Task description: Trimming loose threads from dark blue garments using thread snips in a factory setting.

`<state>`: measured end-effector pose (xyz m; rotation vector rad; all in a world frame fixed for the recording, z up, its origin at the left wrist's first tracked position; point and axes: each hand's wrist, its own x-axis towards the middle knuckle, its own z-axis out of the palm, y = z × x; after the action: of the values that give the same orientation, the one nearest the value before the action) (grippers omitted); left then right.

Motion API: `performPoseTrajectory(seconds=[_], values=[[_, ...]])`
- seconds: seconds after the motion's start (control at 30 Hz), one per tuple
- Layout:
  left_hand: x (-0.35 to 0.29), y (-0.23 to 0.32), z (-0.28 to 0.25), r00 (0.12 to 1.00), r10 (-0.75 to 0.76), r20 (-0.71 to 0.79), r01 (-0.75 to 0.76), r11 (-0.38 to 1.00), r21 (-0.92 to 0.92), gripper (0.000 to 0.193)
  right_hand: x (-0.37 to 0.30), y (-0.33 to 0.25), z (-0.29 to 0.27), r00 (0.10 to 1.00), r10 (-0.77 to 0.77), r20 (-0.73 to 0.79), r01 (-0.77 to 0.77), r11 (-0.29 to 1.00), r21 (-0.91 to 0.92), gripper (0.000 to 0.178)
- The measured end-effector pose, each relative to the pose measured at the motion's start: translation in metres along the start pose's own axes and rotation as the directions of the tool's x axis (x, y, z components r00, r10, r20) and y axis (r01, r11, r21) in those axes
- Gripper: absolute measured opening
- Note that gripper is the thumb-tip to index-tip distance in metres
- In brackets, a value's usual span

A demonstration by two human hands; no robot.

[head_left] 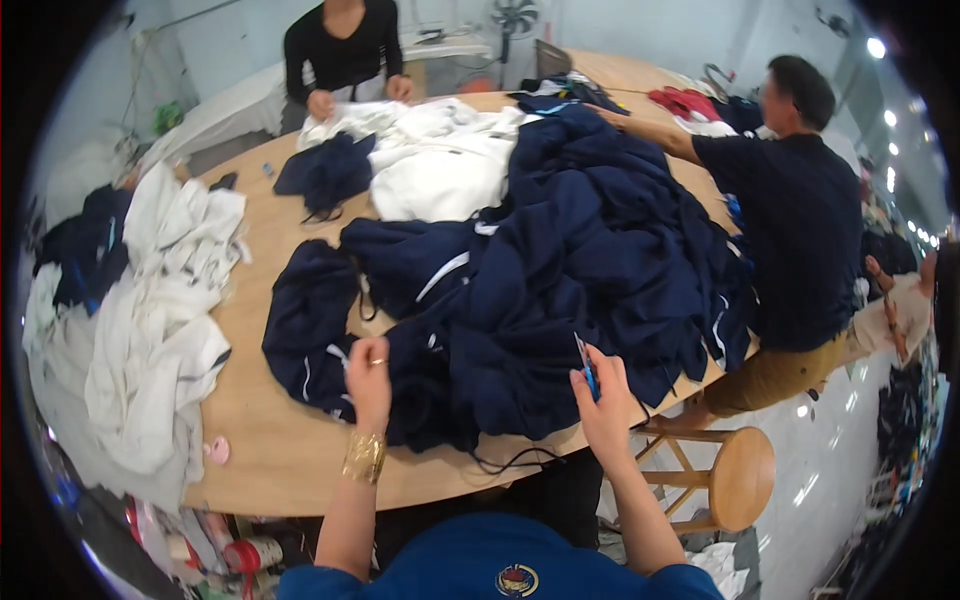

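My left hand (369, 388) is closed, its fingertips pinching the edge of a navy garment (312, 300) with white trim near the front of the table. In my right hand (610, 412) is a small pair of thread snips (589, 376) with a blue handle; the metal blades point up and away from me. The snips are held apart from the cloth, over the front right of a large heap of navy garments (590, 240). A dark cord (515, 462) trails from the heap over the table's near edge.
White garments (160, 300) pile up on the left of the wooden table (270, 480); more white cloth (440, 170) lies farther back. One person (345, 50) handles cloth across from me, another (790, 200) reaches in from the right. A wooden stool (740, 480) stands at my right.
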<state>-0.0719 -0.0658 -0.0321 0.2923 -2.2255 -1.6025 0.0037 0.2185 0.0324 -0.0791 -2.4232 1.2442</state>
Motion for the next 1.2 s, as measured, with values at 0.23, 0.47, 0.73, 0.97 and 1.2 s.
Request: performPoseTrajectory(seconds=[0.23,0.47,0.73,0.97,1.2], values=[[-0.008,-0.047,0.002,0.992,0.115,0.061,-0.115,0.993,0.007,0.02,-0.001,0.012,0.091,0.93,-0.289,0.228,0.317,0.944,-0.094,0.053],[-0.03,0.0,-0.035,0.984,0.179,0.024,-0.18,0.983,0.046,0.022,-0.005,0.008,0.049,0.921,-0.28,0.272,0.354,0.892,-0.282,0.059],[-0.093,0.08,0.026,0.547,0.568,0.615,-0.42,0.822,-0.386,0.017,-0.042,0.14,0.015,0.847,0.047,-0.529,-0.218,0.939,-0.265,0.052],[-0.126,0.03,0.069,-0.034,0.457,0.889,-0.553,0.733,-0.397,0.037,-0.03,0.128,0.045,0.815,0.157,-0.558,-0.416,0.829,-0.375,0.046],[-0.109,0.001,0.039,-0.06,0.264,0.963,-0.552,0.794,-0.253,0.066,-0.033,0.13,0.039,0.8,0.232,-0.553,-0.466,0.821,-0.33,0.043]])
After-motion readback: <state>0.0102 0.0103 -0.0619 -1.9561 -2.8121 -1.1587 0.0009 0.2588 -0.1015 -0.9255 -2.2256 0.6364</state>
